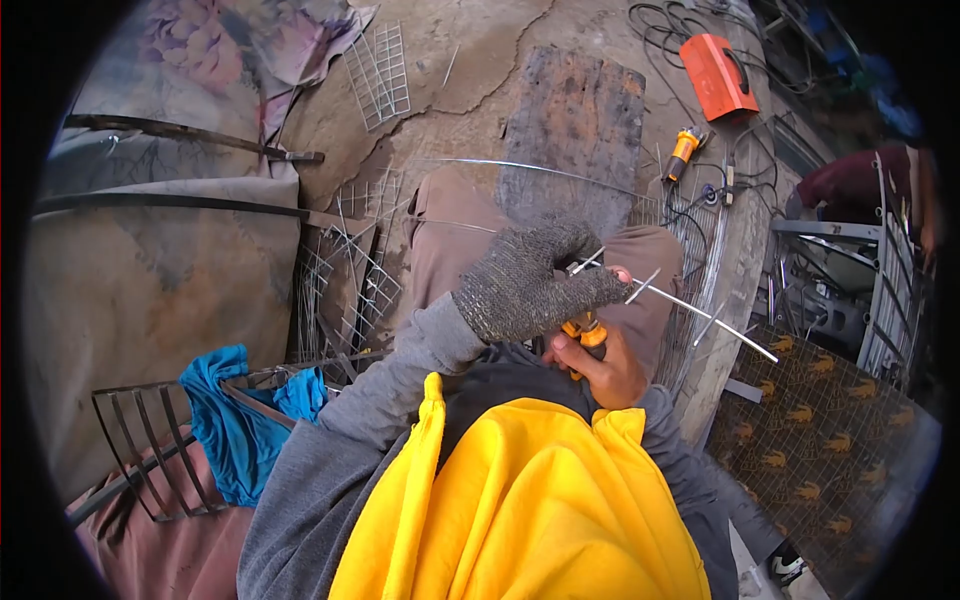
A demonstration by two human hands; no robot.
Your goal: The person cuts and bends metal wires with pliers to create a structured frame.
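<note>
My left hand (535, 285), in a grey knit glove, is closed around a thin metal rod (715, 322) with short crosswires on it, a strip of wire mesh. The rod's free end points to the lower right. Just below, my bare right hand (610, 372) is wrapped around the yellow-and-black handles of pliers (590, 335). Their jaws are hidden behind the glove. Both hands are close together above my lap. Past my knees, a long thin wire (540, 165) crosses over a worn wooden board (575, 130).
A yellow angle grinder (684, 153) and an orange machine (718, 76) with cables are at upper right. Mesh pieces (380, 75) lie on the ground. At left, blue cloth (235, 420) hangs over a metal frame (150, 440). Another person's dark red clothing (860, 185) shows at right.
</note>
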